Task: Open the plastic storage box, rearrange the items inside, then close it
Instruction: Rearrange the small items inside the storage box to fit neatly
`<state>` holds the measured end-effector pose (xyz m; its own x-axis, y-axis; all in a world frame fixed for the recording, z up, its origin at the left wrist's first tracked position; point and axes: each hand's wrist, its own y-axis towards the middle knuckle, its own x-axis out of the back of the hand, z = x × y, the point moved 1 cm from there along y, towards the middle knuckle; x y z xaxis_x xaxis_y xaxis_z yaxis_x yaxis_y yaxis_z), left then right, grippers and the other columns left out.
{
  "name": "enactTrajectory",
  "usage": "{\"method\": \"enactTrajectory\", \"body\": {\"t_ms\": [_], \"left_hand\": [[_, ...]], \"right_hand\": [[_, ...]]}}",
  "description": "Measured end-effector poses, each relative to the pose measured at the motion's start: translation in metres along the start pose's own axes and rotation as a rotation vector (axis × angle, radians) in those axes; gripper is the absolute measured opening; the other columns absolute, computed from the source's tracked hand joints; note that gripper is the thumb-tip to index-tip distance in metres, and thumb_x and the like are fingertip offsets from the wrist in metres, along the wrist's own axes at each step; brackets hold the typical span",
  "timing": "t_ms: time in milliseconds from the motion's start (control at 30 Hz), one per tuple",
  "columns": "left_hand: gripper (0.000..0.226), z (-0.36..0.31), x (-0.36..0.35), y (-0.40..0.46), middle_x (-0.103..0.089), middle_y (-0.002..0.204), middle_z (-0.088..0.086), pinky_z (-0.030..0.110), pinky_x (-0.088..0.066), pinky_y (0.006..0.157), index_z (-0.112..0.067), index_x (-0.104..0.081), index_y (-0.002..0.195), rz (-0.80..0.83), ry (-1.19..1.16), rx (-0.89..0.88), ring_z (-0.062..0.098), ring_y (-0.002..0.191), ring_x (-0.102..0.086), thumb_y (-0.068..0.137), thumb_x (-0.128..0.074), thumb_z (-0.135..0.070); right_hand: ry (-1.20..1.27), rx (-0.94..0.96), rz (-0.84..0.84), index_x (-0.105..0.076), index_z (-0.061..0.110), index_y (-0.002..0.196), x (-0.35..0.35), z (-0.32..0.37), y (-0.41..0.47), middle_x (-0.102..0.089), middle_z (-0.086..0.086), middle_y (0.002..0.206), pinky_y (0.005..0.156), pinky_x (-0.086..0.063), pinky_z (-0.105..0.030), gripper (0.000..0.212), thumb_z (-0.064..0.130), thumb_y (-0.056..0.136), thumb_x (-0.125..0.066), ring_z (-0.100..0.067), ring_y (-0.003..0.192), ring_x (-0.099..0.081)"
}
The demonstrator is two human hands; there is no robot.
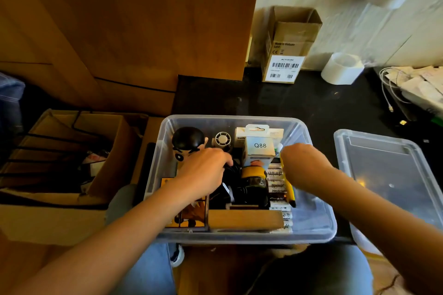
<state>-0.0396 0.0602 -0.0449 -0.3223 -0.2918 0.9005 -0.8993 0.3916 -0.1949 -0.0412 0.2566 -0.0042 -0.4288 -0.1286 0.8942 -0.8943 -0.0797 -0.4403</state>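
The clear plastic storage box [314, 225] stands open on the floor in front of me, its lid [383, 170] lying to the right. Inside are a black-haired figurine [187, 139], a small white fan [223, 139], a white Q88 carton [260, 148], black cables [239, 187], a yellow-and-black roll [254, 175], a row of white batteries [278, 184] and a wooden piece [244, 219]. My left hand [206, 167] reaches down into the box, fingers curled around the black cables. My right hand [302, 163] is over the batteries, gripping a yellow object [290, 191]; its fingers are hidden.
An open cardboard box [72, 151] with clutter sits to the left. A wooden cabinet [143, 19] stands behind. A tall cardboard carton [287, 45], a white cylinder [342, 68] and white cables [393, 86] lie farther back on the dark floor.
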Motion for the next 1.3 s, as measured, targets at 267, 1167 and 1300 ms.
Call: {"method": "enactTrajectory", "body": {"t_ms": [267, 1167, 1300], "left_hand": [[0.037, 0.002, -0.005, 0.002, -0.059, 0.121, -0.005, 0.044, -0.046, 0.093, -0.029, -0.063, 0.114, -0.011, 0.021, 0.003, 0.025, 0.115, -0.052, 0.090, -0.053, -0.003], [0.035, 0.005, -0.004, 0.003, -0.063, 0.118, -0.001, 0.039, -0.048, 0.093, -0.031, -0.066, 0.109, -0.042, -0.077, 0.016, 0.020, 0.116, -0.053, 0.089, -0.057, -0.004], [0.026, 0.007, -0.005, 0.004, -0.066, 0.113, -0.004, 0.041, -0.038, 0.106, -0.029, -0.069, 0.099, -0.102, -0.149, 0.003, 0.017, 0.113, -0.056, 0.088, -0.061, -0.007]], "right_hand": [[-0.096, -0.080, 0.159, -0.055, 0.003, 0.117, -0.030, 0.018, 0.014, -0.060, -0.011, 0.116, 0.080, -0.049, -0.029, 0.027, 0.005, 0.091, -0.051, -0.025, 0.105, -0.059], [-0.060, -0.079, 0.159, -0.059, 0.002, 0.110, -0.027, 0.020, -0.003, -0.063, -0.012, 0.109, 0.082, -0.048, -0.030, 0.022, 0.005, 0.089, -0.054, -0.025, 0.100, -0.061], [0.095, 0.016, -0.106, -0.053, 0.007, 0.110, -0.013, 0.006, -0.020, -0.061, -0.005, 0.087, 0.062, -0.043, -0.020, 0.020, 0.006, 0.091, -0.049, -0.013, 0.070, -0.056]]}}
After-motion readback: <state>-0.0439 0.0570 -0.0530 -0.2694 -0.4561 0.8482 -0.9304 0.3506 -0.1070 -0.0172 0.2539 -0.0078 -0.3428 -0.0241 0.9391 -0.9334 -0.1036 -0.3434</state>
